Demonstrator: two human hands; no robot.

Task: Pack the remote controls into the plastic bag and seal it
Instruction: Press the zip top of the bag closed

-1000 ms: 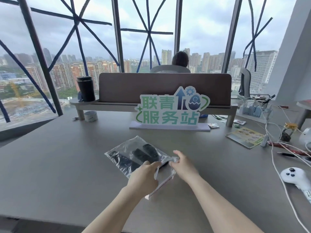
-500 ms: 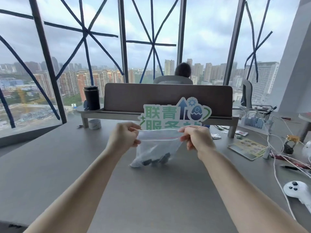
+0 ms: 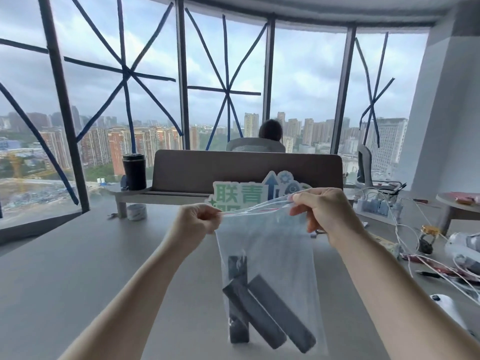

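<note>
A clear plastic zip bag (image 3: pixel 270 245) hangs in the air above the grey table (image 3: pixel 78 268). Three black remote controls (image 3: pixel 262 307) lie at its bottom, one upright and two slanted. My left hand (image 3: pixel 197 222) pinches the bag's top left corner. My right hand (image 3: pixel 324 211) grips the top right corner, slightly higher. The red zip strip (image 3: pixel 257 210) stretches between both hands and its two lips look partly apart near my right hand.
A green and white sign (image 3: pixel 241 196) stands behind the bag, in front of a brown desk divider (image 3: pixel 246 167). A black tumbler (image 3: pixel 134 171) sits at back left. Cables, a pen and white devices (image 3: pixel 462 250) crowd the table's right side. A person sits beyond the divider.
The bag lay flat on the table a second ago. Both hands have lifted it by the top corners, so it hangs upright closer to me and the remotes have slid to the bottom.
</note>
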